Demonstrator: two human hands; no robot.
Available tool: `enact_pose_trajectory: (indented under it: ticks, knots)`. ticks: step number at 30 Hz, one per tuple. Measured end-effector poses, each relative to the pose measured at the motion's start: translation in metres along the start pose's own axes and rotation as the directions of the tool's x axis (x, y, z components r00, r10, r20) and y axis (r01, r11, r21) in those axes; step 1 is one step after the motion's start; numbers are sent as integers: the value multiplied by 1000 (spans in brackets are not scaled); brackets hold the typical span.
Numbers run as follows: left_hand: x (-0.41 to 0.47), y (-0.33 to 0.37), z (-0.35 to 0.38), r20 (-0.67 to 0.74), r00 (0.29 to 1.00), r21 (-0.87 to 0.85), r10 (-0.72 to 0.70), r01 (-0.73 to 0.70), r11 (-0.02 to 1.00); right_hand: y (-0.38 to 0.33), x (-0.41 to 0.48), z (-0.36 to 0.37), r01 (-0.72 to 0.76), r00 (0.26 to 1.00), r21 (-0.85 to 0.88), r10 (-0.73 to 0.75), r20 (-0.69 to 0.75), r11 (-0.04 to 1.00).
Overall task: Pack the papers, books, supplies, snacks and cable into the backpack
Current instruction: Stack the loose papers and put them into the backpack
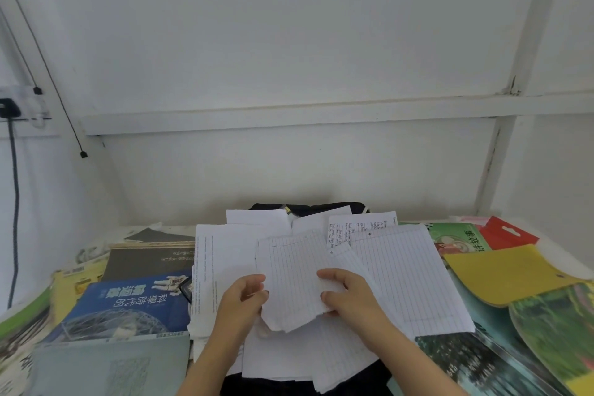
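Note:
A loose pile of white and lined papers [408,270] covers the middle of the table. Under it lies the black backpack [308,207], showing at the far edge and near my wrists. My left hand [242,302] and my right hand [348,296] both pinch a small lined sheet [292,273] by its lower edge, slightly lifted above the pile. A blue book [128,305] lies to the left, beside a dark book [148,259]. A green book [459,236], a red packet [506,233] and a yellow folder [501,273] sit to the right.
More books and magazines crowd both table sides, among them a grey one [109,366] at the front left and glossy green ones [553,331] at the right. A white wall stands close behind. A dark cable [14,202] hangs from a wall socket at the left.

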State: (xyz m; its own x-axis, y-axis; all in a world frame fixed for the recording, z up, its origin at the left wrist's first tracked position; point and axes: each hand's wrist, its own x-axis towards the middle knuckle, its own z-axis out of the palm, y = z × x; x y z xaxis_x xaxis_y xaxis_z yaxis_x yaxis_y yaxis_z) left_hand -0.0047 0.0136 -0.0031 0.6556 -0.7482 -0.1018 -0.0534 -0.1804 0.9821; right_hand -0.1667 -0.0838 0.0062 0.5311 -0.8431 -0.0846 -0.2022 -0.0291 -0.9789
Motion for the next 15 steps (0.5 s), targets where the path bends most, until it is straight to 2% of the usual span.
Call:
enact_pose_trajectory:
  ticks: [5, 9, 12, 15]
  knots:
    - [-1, 2, 1, 34, 999, -22, -15, 16, 1000, -3, -13, -22, 46, 999, 179, -49, 16, 983]
    - [-10, 15, 8, 183, 978, -269, -95, 143, 953, 0, -23, -41, 23, 998, 321, -43, 55, 947]
    - [-15, 19, 19, 203, 975, -280, -95, 151, 948, 1, -33, -56, -6, 997, 215, -9, 71, 977]
    - [-19, 19, 31, 163, 986, -45, -36, 44, 998, 4, -39, -68, 47, 999, -152, -50, -13, 987]
